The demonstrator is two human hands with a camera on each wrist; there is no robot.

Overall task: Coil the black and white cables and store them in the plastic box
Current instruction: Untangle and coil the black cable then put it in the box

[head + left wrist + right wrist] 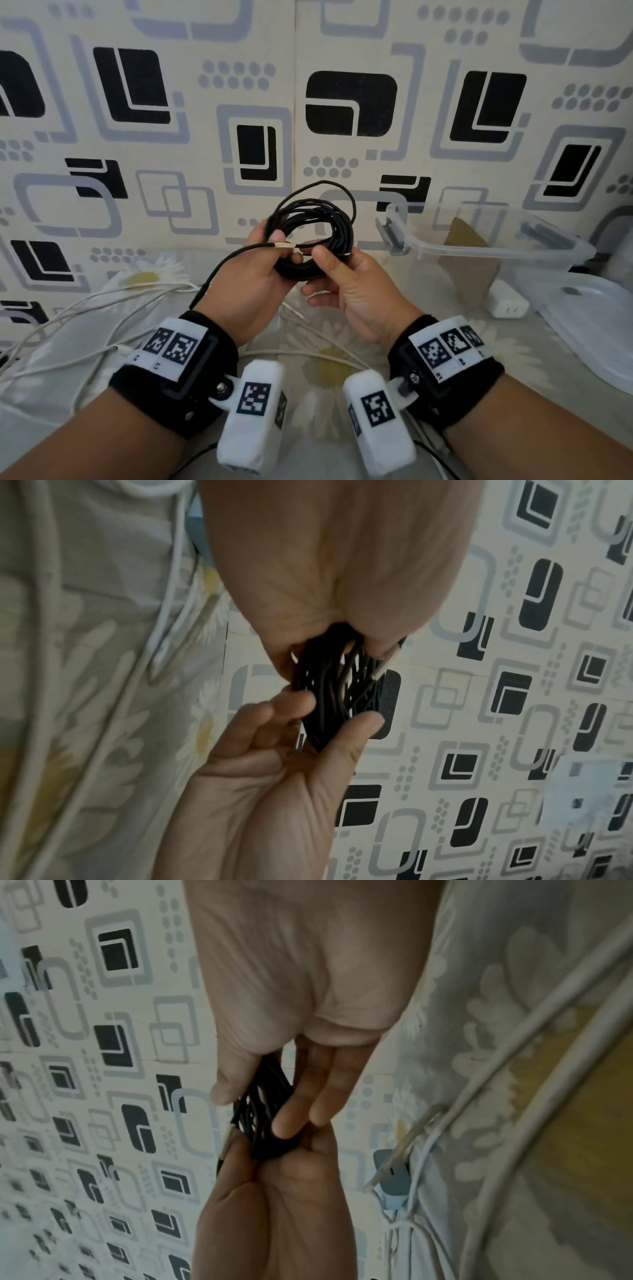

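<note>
The black cable [315, 219] is wound into a loose coil held up in front of the wall between both hands. My left hand [257, 270] grips the coil's left side, thumb over a beige-taped stretch of the cable; a free end trails down past my left wrist. My right hand [342, 277] pinches the coil's lower right between thumb and fingers. In the left wrist view the coil [329, 693] sits edge-on between the hands; the right wrist view shows the same black coil [267, 1110]. The white cable [102, 308] lies loose on the bedsheet at the left. The clear plastic box [486, 240] stands open at the right.
The box's clear lid [596, 325] lies at the right, with a white charger plug [507, 301] beside it. A brown cardboard piece [469, 260] shows through the box. The patterned wall stands close behind, and a flowered sheet covers the surface.
</note>
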